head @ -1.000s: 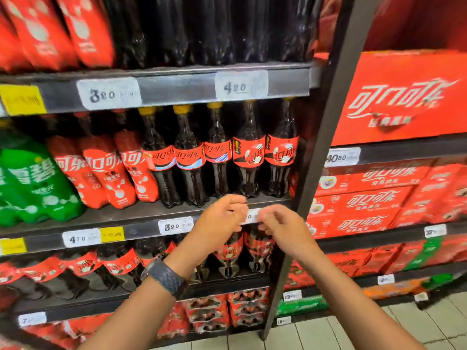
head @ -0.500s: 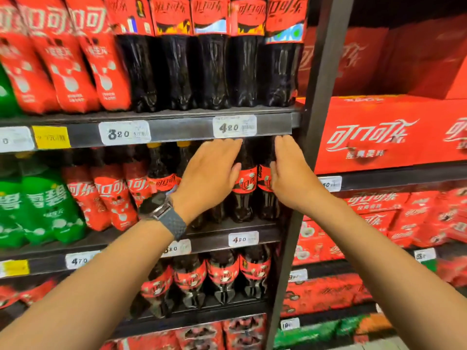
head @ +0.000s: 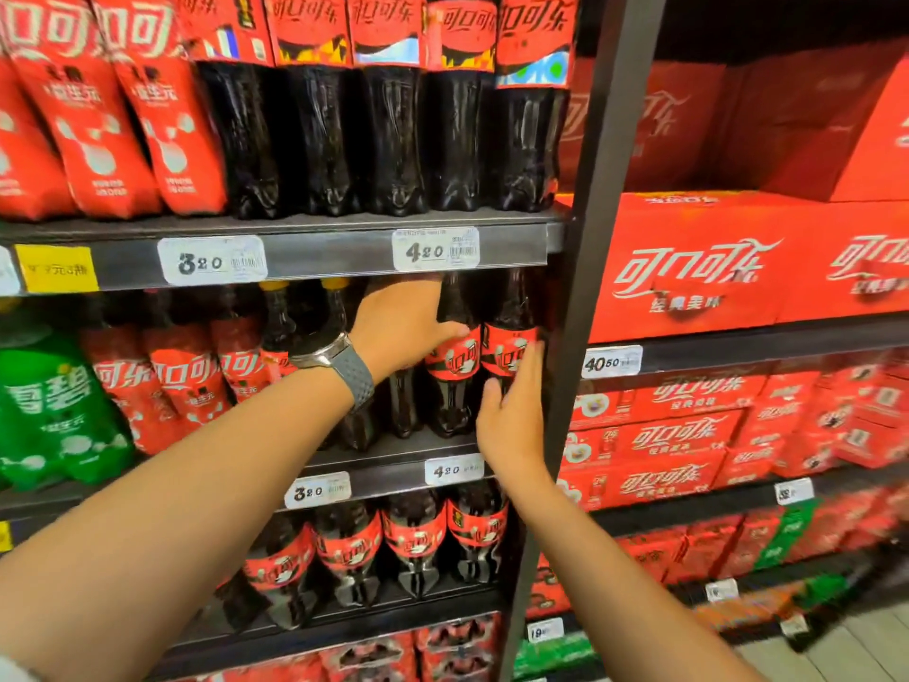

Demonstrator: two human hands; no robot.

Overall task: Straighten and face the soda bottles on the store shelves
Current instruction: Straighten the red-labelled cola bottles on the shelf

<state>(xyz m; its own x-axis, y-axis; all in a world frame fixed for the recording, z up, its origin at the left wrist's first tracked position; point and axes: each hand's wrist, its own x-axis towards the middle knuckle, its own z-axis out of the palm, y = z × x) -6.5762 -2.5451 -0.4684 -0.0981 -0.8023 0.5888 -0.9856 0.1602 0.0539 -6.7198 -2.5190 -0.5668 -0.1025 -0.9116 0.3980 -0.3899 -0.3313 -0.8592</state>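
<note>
Head view, left hand [head: 399, 327] grips bottle [head: 452, 401], right hand [head: 511, 420] flat against post-side bottle [head: 511, 307]

The dark middle shelf [head: 388, 477] carries upright cola bottles [head: 455, 366] beside green soda bottles [head: 49, 406].

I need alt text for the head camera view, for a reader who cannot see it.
Two bare hands touch neighbouring cola bottles on a middle store shelf: the left hand at one bottle's red label, the right hand on the rightmost bottle beside a black upright.
</note>
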